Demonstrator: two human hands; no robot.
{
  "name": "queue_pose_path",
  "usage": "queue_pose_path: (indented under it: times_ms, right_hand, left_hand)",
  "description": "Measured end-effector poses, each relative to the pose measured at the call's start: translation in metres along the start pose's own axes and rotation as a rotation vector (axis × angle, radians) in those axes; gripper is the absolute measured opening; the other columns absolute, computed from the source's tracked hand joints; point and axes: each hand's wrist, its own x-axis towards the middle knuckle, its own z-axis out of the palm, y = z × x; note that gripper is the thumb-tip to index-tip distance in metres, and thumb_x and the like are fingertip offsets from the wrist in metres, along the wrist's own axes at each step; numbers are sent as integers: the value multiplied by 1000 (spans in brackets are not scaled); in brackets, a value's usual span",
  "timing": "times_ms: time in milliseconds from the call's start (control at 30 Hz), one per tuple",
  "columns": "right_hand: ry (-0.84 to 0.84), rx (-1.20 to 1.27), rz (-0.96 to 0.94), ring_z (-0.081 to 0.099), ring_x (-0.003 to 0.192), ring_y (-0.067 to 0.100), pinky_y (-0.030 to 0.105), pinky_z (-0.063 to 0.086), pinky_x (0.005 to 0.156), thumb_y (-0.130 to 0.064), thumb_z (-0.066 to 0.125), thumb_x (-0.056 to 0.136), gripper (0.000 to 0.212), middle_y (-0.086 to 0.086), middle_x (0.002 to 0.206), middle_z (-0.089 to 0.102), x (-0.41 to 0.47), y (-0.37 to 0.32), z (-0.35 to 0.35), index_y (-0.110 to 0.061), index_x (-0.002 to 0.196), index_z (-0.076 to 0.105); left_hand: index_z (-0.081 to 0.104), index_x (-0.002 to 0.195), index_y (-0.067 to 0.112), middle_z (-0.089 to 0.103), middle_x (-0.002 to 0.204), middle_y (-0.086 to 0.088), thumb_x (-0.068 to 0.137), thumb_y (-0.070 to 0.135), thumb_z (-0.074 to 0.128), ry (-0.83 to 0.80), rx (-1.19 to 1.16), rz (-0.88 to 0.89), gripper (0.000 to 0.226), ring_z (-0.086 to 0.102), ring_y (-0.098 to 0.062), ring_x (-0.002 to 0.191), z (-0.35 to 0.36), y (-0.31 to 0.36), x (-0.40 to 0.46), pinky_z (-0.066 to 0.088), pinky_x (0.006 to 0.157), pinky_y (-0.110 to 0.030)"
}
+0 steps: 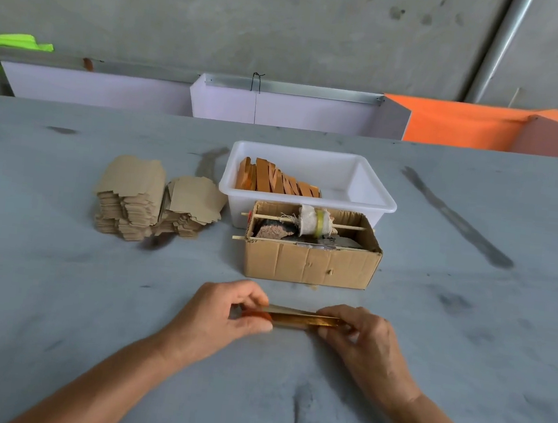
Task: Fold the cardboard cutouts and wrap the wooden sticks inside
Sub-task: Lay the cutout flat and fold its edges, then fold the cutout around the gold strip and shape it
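your left hand point(225, 312) and right hand point(357, 333) pinch opposite ends of the folded cardboard wrap point(297, 317), likely keeping sticks enclosed.

cardboard box point(310, 263) at centre of surface point(55, 291), tub point(308, 180) behind at 12 o'clock, cutout stacks point(155, 198) at 9 o'clock, hands point(225, 312) with wrapped bundle point(297, 317) at 6 o'clock
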Motion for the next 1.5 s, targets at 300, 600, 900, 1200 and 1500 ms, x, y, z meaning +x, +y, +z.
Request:
queue_pose_path:
  times_ms: [300, 600, 900, 1200, 1500]
  right_hand:
    - [13, 201, 367, 64, 68, 1, 5, 45, 55, -22, 74, 80, 31, -15, 63, 67, 15, 3, 7, -28, 103, 54]
    - [30, 203, 515, 62, 70, 4, 8, 37, 47, -21, 78, 76, 35, -4, 77, 69, 24, 0, 10, -22, 104, 57]
    - [27, 436, 580, 65, 72, 16, 24, 46, 61, -12, 79, 73, 30, 2, 71, 70, 28, -5, 2, -16, 97, 62]
    - [41, 653, 656, 61, 70, 17, 34, 44, 77, -9, 81, 70, 28, -4, 57, 68, 32, -11, -9, -17, 91, 64]
    - [102, 732, 618, 54, 54, 9, 20, 42, 49, -12, 73, 80, 20, -2, 60, 61, 26, -14, -10, -17, 81, 53]
  left_hand:
    - [63, 91, 17, 72, 73, -10, 77, 8, 74, 200, -151, -236, 19, 62, -23, 67, 13, -8, 13, 48, 69, -31]
    - [58, 88, 22, 72, 79, 0, 76, 15, 75, 221, -44, -304, 23, 66, -16, 74, 18, -8, 16, 50, 70, -26]
    - [60, 97, 10, 70, 73, -2, 78, 4, 72, 245, -360, -427, 23, 59, -4, 53, 13, 0, 19, 47, 55, -15]
    - [63, 85, 13, 68, 59, 6, 70, -2, 77, 137, -548, -489, 25, 54, -4, 45, 10, 13, 19, 38, 41, -12]
    - [61, 100, 23, 52, 60, -11, 78, -3, 70, 230, -555, -208, 35, 52, -15, 60, 11, 17, 15, 45, 60, -25]
